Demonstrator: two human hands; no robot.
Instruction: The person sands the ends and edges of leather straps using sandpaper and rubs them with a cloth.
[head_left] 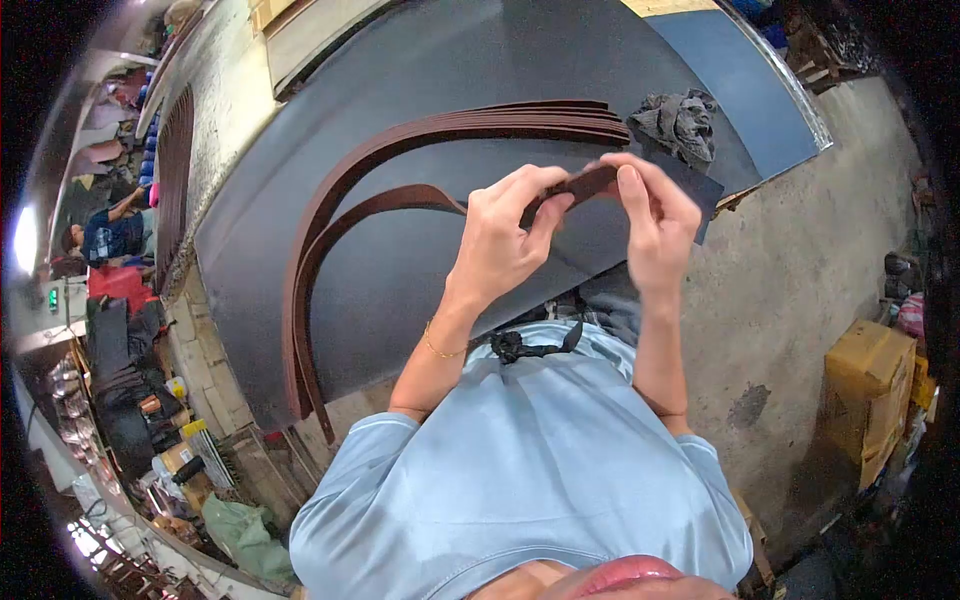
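A long dark-brown leather strap (403, 198) curves over the table and rises into my two hands. My left hand (505, 228) is closed on it, thumb and fingers pinching the strap near its end. My right hand (658, 218) grips the end part between thumb and fingers, a short way to the right. Between the hands the strap bends upward. Behind it, a bundle of several similar brown straps (345, 172) lies curved on the dark tabletop (400, 290). A crumpled grey cloth (680, 122) lies just beyond my right hand.
A blue-grey panel (735, 85) covers the table's far right corner. Concrete floor (790, 250) and a cardboard box (868, 385) are on the right. More straps (175, 180) hang on the left, where another person (110, 235) sits. Cluttered goods line the left edge.
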